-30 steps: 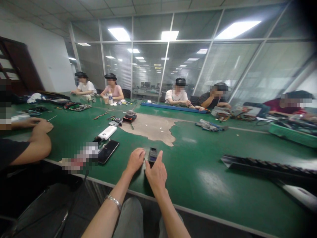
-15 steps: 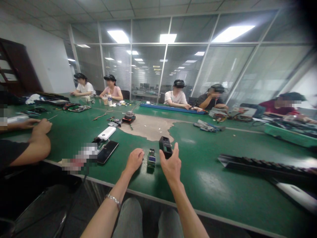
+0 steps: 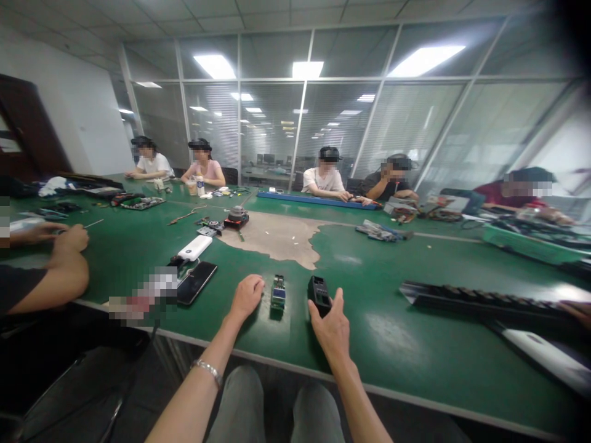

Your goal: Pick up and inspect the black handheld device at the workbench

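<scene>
My left hand [image 3: 248, 297] rests on the green table, its fingers curled inward and nothing visible in them. Just to its right stands a small green circuit board assembly [image 3: 277, 295] with a blue screen, apart from the fingers. My right hand [image 3: 331, 323] has its thumb on the left side of a black plastic housing [image 3: 319, 292] and its fingers along the right side. The housing has open recesses in its upper face and sits at or close to the tabletop. The undersides of both hands are hidden.
Left of my hands lie a black phone [image 3: 197, 283] and a white power bank [image 3: 194, 248]. A brown patch [image 3: 277, 237] lies ahead. Rightward are gloves [image 3: 378, 231], a long black rail [image 3: 462, 298] and a green basket [image 3: 530, 241]. A co-worker's arm [image 3: 64, 277] is at left.
My right hand has carried the black housing to the right and toward me, away from the circuit board. My left hand stays beside the board. The whole view has shifted slightly.
</scene>
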A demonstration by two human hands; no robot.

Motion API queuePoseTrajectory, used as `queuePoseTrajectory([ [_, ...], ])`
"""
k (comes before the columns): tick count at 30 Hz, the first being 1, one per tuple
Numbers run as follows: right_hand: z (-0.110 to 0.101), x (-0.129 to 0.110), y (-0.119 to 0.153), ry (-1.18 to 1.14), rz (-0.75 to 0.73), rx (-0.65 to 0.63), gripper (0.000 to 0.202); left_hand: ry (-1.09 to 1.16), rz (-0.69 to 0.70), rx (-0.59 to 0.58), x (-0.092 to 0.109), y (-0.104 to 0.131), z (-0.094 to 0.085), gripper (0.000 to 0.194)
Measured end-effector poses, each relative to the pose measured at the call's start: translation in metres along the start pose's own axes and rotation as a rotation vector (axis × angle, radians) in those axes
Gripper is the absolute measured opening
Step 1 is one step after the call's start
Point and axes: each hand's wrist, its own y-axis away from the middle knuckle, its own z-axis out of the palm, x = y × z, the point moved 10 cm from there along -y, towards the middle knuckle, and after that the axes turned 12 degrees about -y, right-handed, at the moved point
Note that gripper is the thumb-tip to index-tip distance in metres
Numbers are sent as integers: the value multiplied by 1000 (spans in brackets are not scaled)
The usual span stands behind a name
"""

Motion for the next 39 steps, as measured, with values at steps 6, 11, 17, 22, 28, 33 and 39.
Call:
queuePoseTrajectory([
  [6,1,4,2,19,-8,-6,90,0,10,-3,3,0,-2,26],
  [11,6,0,3,68,-73,-19,88,-5,18,1,6,1,-3,26],
  [17,4,-5,5,139,-134,14,91,-16,11,-6,6,2,-2,26],
  [22,2,-11,8,173,-140,11,92,-17,17,-4,7,2,-3,26],
  [28,4,-13,8,111,-72,-18,81,-21,14,-7,5,1,-2,27],
  [33,11,-46,6,-89,-93,-24,81,-18,8,1,3,0,-1,25],
  [39,37,-93,7,-124,-134,-62,80,1,16,16,2,0,-2,23],
])
